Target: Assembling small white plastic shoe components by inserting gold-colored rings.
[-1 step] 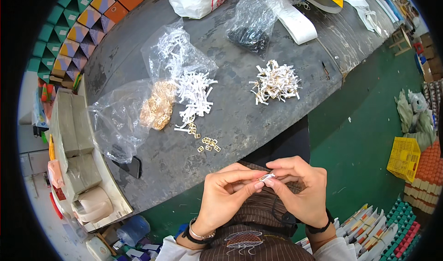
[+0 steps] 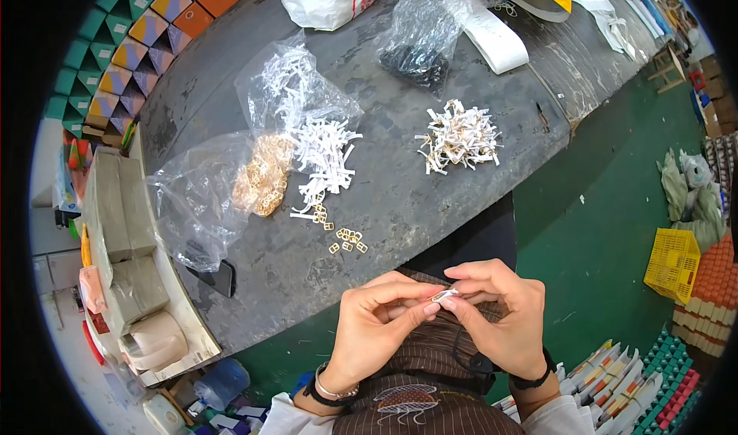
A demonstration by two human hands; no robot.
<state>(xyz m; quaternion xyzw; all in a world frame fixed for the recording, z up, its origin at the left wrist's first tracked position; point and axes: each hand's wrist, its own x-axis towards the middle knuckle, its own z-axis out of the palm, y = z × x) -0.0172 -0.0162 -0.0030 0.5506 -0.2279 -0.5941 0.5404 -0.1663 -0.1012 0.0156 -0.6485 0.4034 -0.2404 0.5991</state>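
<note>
My left hand point(image 2: 387, 321) and my right hand point(image 2: 496, 312) meet above my lap, in front of the table edge. Between them they pinch a small gold buckle point(image 2: 438, 297) with a short white strap point(image 2: 448, 293) at it; fingertips cover much of both. On the table beyond lie loose gold buckles point(image 2: 348, 239), near a pile of white strap pieces point(image 2: 327, 154). More gold buckles point(image 2: 264, 177) fill a clear plastic bag point(image 2: 196, 196), and further straps spill from a second clear bag point(image 2: 254, 81). Farther right is a heap of straps with buckles on them point(image 2: 460, 136).
A dark phone point(image 2: 213, 278) lies at the table's left front, partly under the plastic. At the back are a white bag point(image 2: 332, 0), a clear bag with black contents point(image 2: 419, 58) and a white band roll point(image 2: 496, 39). A yellow crate point(image 2: 673, 266) stands on the green floor.
</note>
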